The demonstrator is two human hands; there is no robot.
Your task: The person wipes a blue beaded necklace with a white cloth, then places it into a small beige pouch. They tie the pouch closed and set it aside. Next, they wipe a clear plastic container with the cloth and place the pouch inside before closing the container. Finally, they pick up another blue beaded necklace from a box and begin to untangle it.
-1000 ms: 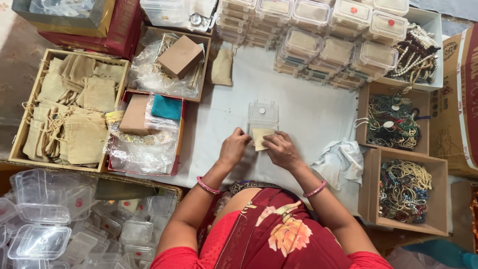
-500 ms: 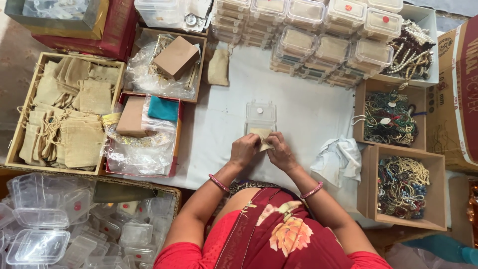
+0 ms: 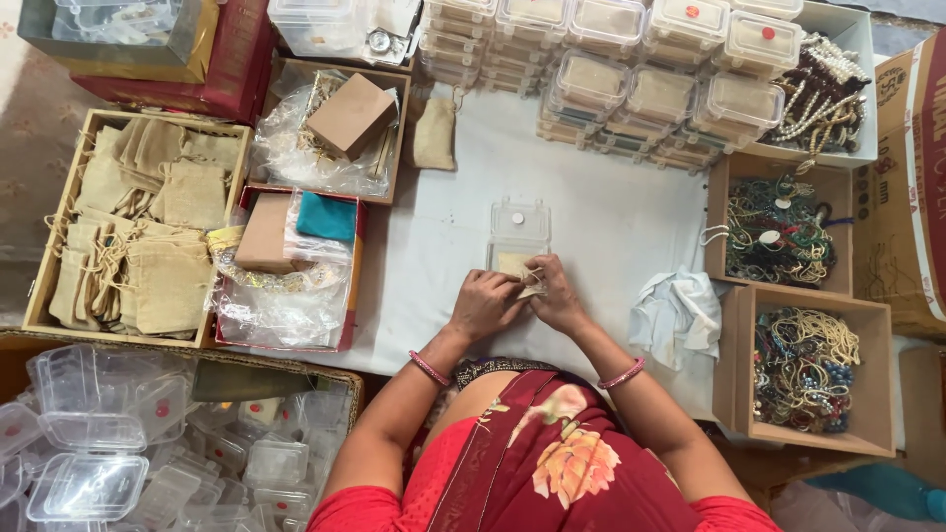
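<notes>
I see a small jute pouch (image 3: 520, 271) at the middle of the desk (image 3: 611, 222), half in the open clear box (image 3: 518, 234) and pinched between both hands. My left hand (image 3: 484, 303) is curled shut on its near edge; my right hand (image 3: 557, 296) grips its drawstring side. A white cloth (image 3: 678, 313) lies to the right, beside two bead boxes (image 3: 803, 369). Spare pouches (image 3: 138, 232) fill a tray on the left.

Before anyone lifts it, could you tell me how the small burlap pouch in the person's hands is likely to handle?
The burlap pouch, held between left hand and right hand, probably flops: it creases under the fingers. It looks flat, so likely light. Its coarse weave should resist slipping.
</notes>
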